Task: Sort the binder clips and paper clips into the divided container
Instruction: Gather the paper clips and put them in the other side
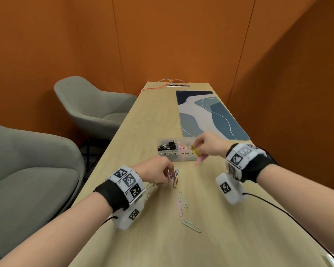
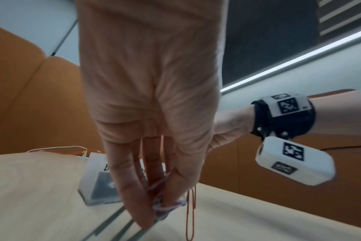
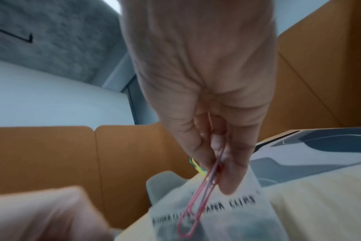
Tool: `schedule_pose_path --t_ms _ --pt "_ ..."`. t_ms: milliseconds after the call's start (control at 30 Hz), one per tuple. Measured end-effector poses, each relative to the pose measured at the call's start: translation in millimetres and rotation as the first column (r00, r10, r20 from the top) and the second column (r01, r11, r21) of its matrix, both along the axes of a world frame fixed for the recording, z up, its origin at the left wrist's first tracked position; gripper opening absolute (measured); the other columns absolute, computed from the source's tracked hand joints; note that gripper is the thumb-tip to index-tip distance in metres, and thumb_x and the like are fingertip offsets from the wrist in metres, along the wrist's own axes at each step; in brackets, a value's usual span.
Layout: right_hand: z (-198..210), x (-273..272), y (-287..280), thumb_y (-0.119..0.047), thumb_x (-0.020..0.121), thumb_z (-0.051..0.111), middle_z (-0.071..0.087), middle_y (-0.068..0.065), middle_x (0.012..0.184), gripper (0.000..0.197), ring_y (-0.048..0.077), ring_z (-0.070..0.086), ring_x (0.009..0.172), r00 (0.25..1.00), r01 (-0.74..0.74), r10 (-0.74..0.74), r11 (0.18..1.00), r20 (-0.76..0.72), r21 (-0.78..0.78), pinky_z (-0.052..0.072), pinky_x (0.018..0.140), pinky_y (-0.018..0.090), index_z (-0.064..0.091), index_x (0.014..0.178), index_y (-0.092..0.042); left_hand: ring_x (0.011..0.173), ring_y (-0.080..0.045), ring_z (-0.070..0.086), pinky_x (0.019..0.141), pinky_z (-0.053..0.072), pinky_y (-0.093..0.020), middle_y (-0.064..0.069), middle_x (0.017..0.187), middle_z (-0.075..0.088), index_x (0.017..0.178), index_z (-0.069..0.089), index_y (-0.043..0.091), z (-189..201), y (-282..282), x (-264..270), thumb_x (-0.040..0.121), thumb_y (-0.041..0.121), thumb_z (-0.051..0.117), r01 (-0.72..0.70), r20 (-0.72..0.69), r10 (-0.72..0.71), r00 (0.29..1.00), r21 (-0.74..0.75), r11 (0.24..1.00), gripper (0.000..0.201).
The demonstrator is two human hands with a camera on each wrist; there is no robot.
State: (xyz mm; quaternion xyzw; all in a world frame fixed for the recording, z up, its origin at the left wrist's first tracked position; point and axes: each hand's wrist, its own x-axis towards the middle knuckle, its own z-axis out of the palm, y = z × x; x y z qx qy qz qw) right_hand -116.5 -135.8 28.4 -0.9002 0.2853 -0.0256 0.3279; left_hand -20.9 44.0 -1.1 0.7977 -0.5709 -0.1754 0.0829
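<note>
A clear divided container [image 1: 168, 158] sits mid-table, labelled BINDER CLIPS on the left, with black binder clips [image 1: 167, 145] inside, and PAPER CLIPS on the right, with coloured clips [image 1: 182, 146]. My right hand [image 1: 206, 144] hovers at the container's right end and pinches several paper clips [image 3: 196, 202], pink, purple and yellow-green. My left hand [image 1: 158, 172] is near the table, in front of the container, and pinches a bunch of paper clips [image 2: 169, 203], with an orange one hanging. Loose paper clips [image 1: 181, 204] lie on the table [image 1: 229, 228] nearer me.
A patterned blue desk mat [image 1: 206, 114] lies behind the container. A power strip and orange cable [image 1: 177, 84] sit at the table's far end. Two grey chairs [image 1: 89, 105] stand on the left. A black wrist cable [image 1: 274, 207] trails over the table's right side.
</note>
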Motion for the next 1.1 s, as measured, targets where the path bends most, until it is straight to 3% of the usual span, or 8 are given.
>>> schedule_pose_path --t_ms 133,300,433,533,667,800,967,1100 --pt "15.7 30.5 -9.5 0.009 0.084 0.047 0.066 0.021 0.082 0.026 0.027 0.065 0.063 0.981 0.101 -0.079 0.988 0.179 -0.116 0.059 0.078 0.042 0.064 0.103 0.004 0.036 0.007 0.05 0.045 0.043 -0.008 -0.006 0.076 0.068 0.096 0.068 0.007 5.2 -3.2 4.4 0.078 0.006 0.058 -0.056 -0.102 0.055 0.993 -0.012 0.998 0.021" --pt "0.3 47.1 -6.1 0.009 0.083 0.047 0.067 0.018 0.11 0.031 0.035 0.06 0.105 0.987 0.107 -0.068 0.955 0.147 -0.278 0.05 0.091 0.04 0.067 0.104 -0.002 0.046 -0.007 0.057 0.042 0.044 -0.01 -0.001 0.064 0.059 0.095 0.068 0.005 15.8 -7.7 7.9 0.077 0.002 0.057 -0.123 -0.202 0.121 0.972 -0.001 0.992 0.021" --pt "-13.0 38.1 -7.1 0.0 0.083 0.047 0.069 0.014 0.111 0.03 0.029 0.061 0.107 0.998 0.023 -0.01 0.972 0.057 -0.232 0.046 0.088 0.03 0.071 0.1 -0.007 0.05 -0.014 0.058 0.053 0.057 -0.02 -0.003 0.063 0.054 0.09 0.068 0.004 25.7 -15.0 13.7 0.077 -0.003 0.06 -0.166 -0.272 0.159 0.949 -0.004 0.986 0.017" --pt "-14.0 20.6 -8.8 -0.001 0.083 0.042 0.07 0.01 0.111 0.035 0.025 0.062 0.105 0.985 0.048 -0.009 0.973 0.172 -0.224 0.044 0.09 0.028 0.072 0.097 -0.011 0.048 -0.014 0.057 0.061 0.06 -0.03 -0.002 0.059 0.054 0.077 0.063 0.012 37.8 -28.0 15.7 0.076 -0.003 0.061 -0.206 -0.281 0.186 0.942 -0.043 0.978 0.015" --pt "-20.0 -15.6 -7.3 -0.001 0.081 0.044 0.073 0.007 0.103 0.034 0.023 0.062 0.101 0.98 0.037 0.007 0.976 0.198 -0.214 0.045 0.089 0.029 0.072 0.094 -0.014 0.04 -0.007 0.058 0.052 0.056 -0.021 -0.003 0.058 0.06 0.07 0.061 0.013 51.8 -60.7 22.7 0.077 -0.001 0.058 -0.343 -0.327 0.292 0.899 -0.112 0.933 0.016" --pt "-24.5 -49.4 -3.1 -0.003 0.083 0.047 0.072 0.006 0.1 0.029 0.022 0.062 0.096 0.993 -0.007 0.029 0.983 0.117 -0.185 0.045 0.087 0.029 0.072 0.093 -0.014 0.066 -0.024 0.065 0.082 0.06 -0.039 -0.014 0.077 0.066 0.079 0.066 0.005 58.1 -97.2 27.3 0.078 0.001 0.057 -0.435 -0.357 0.381 0.853 -0.081 0.897 0.009" --pt "-23.7 -74.3 -1.6 -0.005 0.088 0.049 0.065 -0.003 0.094 0.026 0.012 0.055 0.09 0.993 -0.027 0.044 0.988 0.113 -0.154 0.039 0.074 0.02 0.072 0.097 -0.013 0.073 -0.026 0.056 0.068 0.047 -0.026 -0.008 0.074 0.059 0.06 0.053 0.008 50.1 -120.5 22.8 0.076 0.005 0.057 -0.437 -0.078 0.435 0.897 -0.008 0.9 0.017" --pt "-29.3 -80.3 -0.1 -0.008 0.088 0.051 0.065 -0.002 0.096 0.023 0.011 0.056 0.089 0.991 -0.06 0.076 0.988 0.11 -0.145 0.039 0.073 0.016 0.071 0.095 -0.016 0.103 -0.031 0.067 0.087 0.055 -0.037 -0.012 0.087 0.063 0.099 0.069 0.0 34.8 -133.4 30.5 0.081 0.01 0.064 -0.422 -0.129 0.419 0.899 0.008 0.907 0.021"
